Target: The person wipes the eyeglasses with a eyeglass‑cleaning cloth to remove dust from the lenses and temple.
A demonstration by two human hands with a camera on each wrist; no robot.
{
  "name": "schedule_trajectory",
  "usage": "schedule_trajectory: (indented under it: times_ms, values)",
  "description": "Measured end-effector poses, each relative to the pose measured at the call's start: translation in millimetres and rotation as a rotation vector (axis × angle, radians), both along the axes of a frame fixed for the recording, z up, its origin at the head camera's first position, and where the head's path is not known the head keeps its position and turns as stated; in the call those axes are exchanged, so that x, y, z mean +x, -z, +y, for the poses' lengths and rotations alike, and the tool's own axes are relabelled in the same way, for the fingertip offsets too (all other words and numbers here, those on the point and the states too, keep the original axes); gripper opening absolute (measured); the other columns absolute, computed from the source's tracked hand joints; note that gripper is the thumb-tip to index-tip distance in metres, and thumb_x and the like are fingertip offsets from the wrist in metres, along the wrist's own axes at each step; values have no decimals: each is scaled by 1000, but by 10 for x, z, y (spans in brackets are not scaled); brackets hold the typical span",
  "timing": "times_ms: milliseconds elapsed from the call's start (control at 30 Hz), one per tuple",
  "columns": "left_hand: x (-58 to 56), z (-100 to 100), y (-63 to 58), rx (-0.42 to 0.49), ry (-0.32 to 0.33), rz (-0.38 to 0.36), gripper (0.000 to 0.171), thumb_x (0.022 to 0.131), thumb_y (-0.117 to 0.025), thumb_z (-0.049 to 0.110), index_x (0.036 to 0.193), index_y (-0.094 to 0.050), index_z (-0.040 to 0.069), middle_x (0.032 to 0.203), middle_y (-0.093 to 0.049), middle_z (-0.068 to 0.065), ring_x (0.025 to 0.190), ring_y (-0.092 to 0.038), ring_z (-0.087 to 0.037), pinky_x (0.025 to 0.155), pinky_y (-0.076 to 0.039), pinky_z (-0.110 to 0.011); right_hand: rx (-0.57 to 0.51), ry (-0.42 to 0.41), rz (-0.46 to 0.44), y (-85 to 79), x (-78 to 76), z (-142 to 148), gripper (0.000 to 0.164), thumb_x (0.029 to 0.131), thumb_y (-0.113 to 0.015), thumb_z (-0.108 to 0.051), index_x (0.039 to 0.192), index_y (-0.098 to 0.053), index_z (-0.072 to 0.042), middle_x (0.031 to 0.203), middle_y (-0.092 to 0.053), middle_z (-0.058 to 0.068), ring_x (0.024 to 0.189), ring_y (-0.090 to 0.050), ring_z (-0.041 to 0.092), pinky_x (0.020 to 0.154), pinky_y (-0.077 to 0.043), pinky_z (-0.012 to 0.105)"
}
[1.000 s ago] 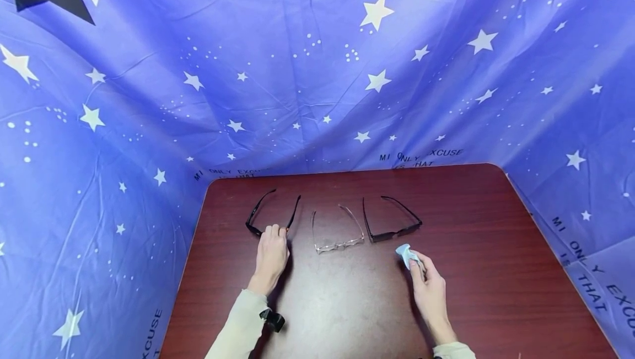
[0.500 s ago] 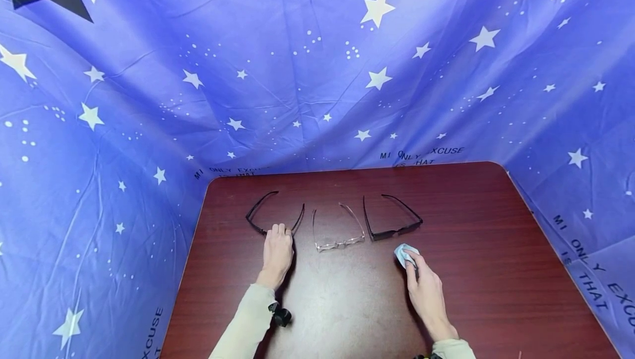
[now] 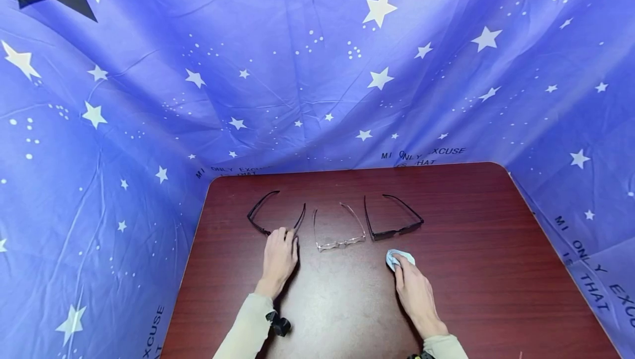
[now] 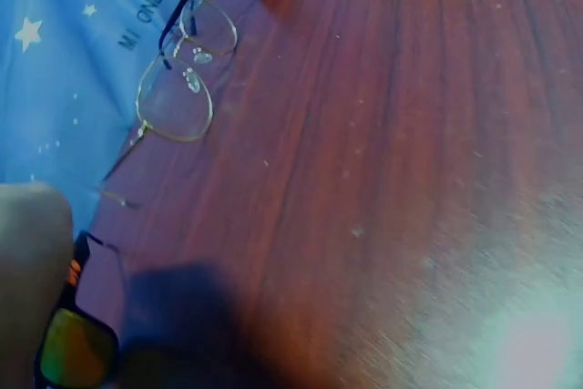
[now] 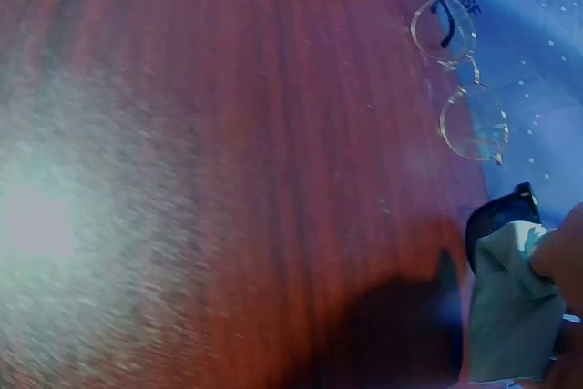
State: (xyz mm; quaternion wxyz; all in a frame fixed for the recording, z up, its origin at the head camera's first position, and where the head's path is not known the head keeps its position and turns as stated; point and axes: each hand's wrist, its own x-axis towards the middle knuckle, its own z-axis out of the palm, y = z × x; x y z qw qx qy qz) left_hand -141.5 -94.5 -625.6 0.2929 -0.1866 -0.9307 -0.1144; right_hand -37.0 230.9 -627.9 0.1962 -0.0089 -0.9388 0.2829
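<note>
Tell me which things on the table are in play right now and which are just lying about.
In play:
- left black glasses, front under the left hand
- light blue cloth, held by the right hand

Lying about:
- clear-framed glasses, middle, untouched
- right dark glasses, just beyond the cloth, untouched
- star-printed blue backdrop

Clear glasses (image 3: 339,229) and dark sunglasses (image 3: 393,218) (table (image 3: 496,271)).
</note>
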Motion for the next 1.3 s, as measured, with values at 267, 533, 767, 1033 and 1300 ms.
schedule_trajectory:
  times_ms: [267,533,767,1033,1300]
  values:
    - [136,-139,94,281,48,31,26,85,-74,2,110,-72,1,107,-66,-15,99,-63,-35,91,-51,-47,37,-30,-48,125,59,-29,30,92,-65,3,120,-68,-6,116,-74,19,99,-71,41,71,-55,60]
    - [236,-229,128,360,28,6,30,86,-73,2,115,-70,-1,118,-67,-21,110,-62,-40,98,-48,-49,37,-34,-7,195,49,-23,33,90,-66,4,121,-67,-5,122,-70,25,95,-72,45,66,-55,61]
    - [269,-247,130,387,10,9,35,84,-74,0,118,-70,0,121,-67,-19,110,-62,-38,95,-48,-48,20,-27,-23,226,23,-9,35,90,-66,3,124,-66,-5,124,-69,25,94,-72,47,67,-54,63]
    - [273,-246,111,389,9,-1,39,83,-77,2,121,-68,0,126,-65,-21,113,-59,-39,100,-46,-51,-68,-35,-130,136,17,53,40,96,-69,-8,135,-61,-7,124,-69,25,105,-69,48,82,-54,65]
    - [253,-257,99,351,-5,4,43,86,-77,8,127,-67,-2,137,-59,-26,124,-55,-45,106,-43,-60,-111,-75,-44,46,-18,171,48,91,-77,-13,136,-62,-7,131,-67,16,120,-63,39,102,-50,46]
